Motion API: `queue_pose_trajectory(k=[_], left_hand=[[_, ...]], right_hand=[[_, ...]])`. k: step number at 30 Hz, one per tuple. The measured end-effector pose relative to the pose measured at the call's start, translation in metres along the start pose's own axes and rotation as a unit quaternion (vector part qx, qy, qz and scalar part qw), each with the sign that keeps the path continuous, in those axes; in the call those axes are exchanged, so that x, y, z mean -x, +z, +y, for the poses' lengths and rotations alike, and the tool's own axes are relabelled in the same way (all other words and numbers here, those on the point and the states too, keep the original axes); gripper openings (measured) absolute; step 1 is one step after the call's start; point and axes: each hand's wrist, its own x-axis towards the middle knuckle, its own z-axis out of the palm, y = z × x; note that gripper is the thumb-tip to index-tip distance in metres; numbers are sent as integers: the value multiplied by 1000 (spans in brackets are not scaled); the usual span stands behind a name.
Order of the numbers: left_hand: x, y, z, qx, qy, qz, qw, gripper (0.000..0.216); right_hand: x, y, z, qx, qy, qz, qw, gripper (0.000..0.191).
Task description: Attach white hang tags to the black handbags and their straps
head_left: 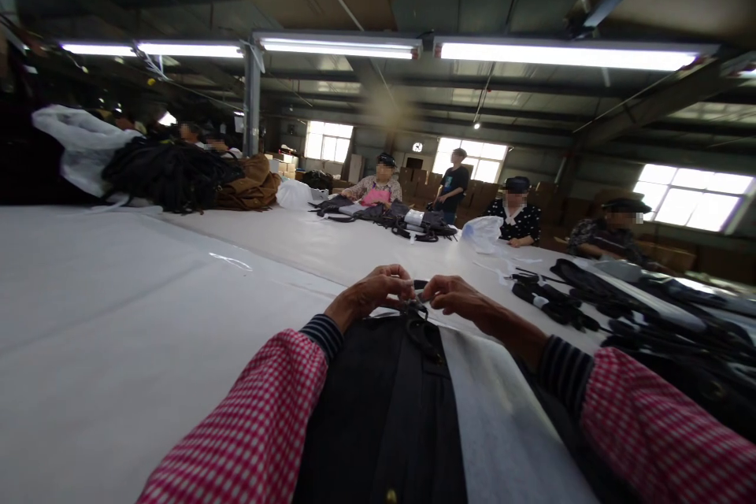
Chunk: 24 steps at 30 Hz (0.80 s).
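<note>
A black bag [360,402] lies on the table right in front of me, with a wide strip of white wrapping sheet [496,409] along its right side. At the bag's far end, my left hand [381,289] and my right hand [457,298] come close together, fingers pinched. Between them is the bag's black strap or handle [420,283], and a small greyish piece sits at the fingertips, too small to name. A black loop [422,339] hangs down on the bag just below my hands.
Black straps and bags [555,303] are heaped at the right. Further black bags [383,214] lie across the white table [118,315], near several people. A dark pile [171,173], a brown bag [251,181] and clear plastic [83,142] stand at the back left.
</note>
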Motion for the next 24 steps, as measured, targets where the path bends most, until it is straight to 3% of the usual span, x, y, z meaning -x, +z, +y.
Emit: queue_pose_trajectory(k=[3,7,11,16,20,24], left_hand=[[0,-4,2,45,17,-15,999,40],[0,-8,4,65,35,-24,997,54],[2,-8,5,57,42,-19,997,61],[0,-7,4,79,34,2,996,67],[-1,-6,6,94,25,18,995,68],[0,-5,9,100,18,26,994,66]], right_hand=[[6,-7,11,3,-9,-70,998,34],[3,2,20,-9,-62,-135,989,30],[-1,7,22,25,-134,-98,986,16],[5,-18,26,119,-142,15,983,21],[10,-30,18,70,-144,10,987,28],[14,-16,-3,-6,-120,11,993,37]])
